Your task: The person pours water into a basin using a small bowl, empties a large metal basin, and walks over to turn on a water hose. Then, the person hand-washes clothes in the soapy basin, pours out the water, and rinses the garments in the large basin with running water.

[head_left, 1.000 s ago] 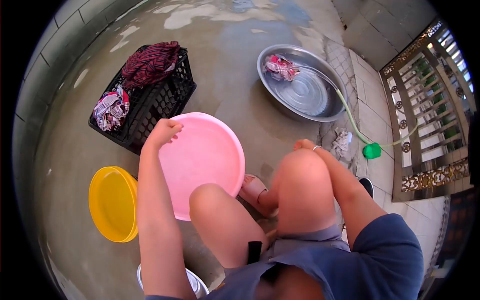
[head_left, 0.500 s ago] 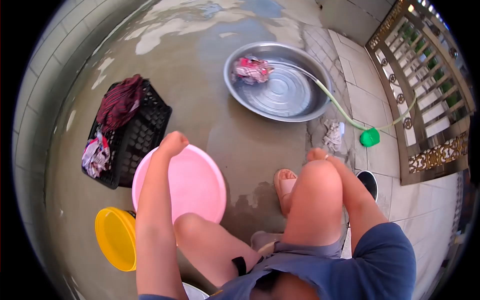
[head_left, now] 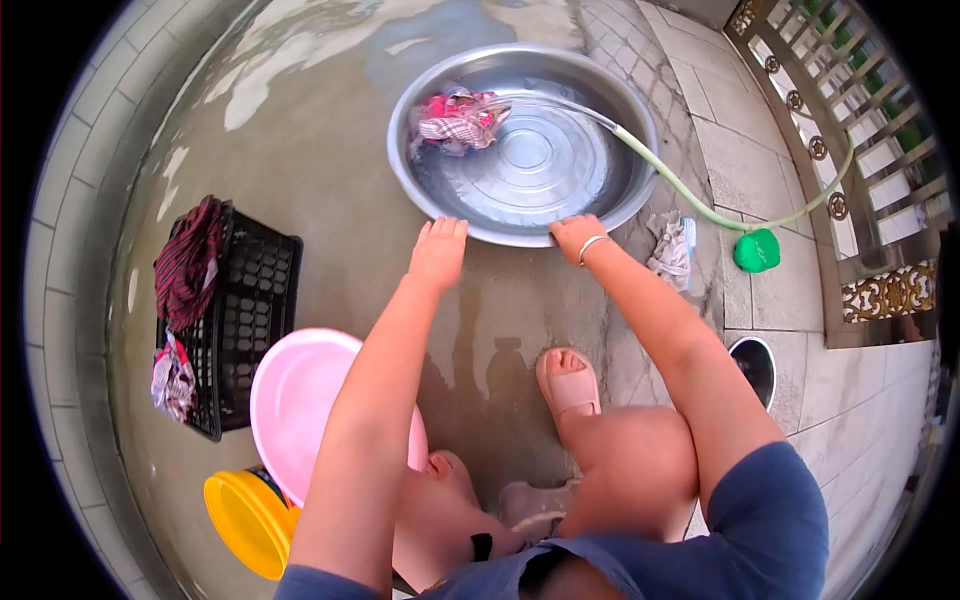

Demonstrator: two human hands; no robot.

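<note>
A wide metal basin (head_left: 640, 205) holds shallow water and a bunch of red, pink and checked cloth (head_left: 462, 120). Fingers of my left hand (head_left: 438, 252) are bent over its near rim, on the left side. Further right along that rim, my right hand (head_left: 578, 238) grips the edge, a bracelet at its wrist. A pale green hose (head_left: 672, 185) reaches over the basin's right side, its clear end inside. Both palms are hidden.
On the left stands a black crate (head_left: 262, 300) with dark striped cloth (head_left: 190, 260) over it. A pink basin (head_left: 290, 400) and yellow bucket (head_left: 245, 525) sit nearer. Grey cloth (head_left: 672, 250), a green container (head_left: 757, 251) and a metal gate (head_left: 850, 180) are right.
Both hands have reached forward from beside my knees to the metal basin's near rim. The view has shifted, bringing that basin closer.
</note>
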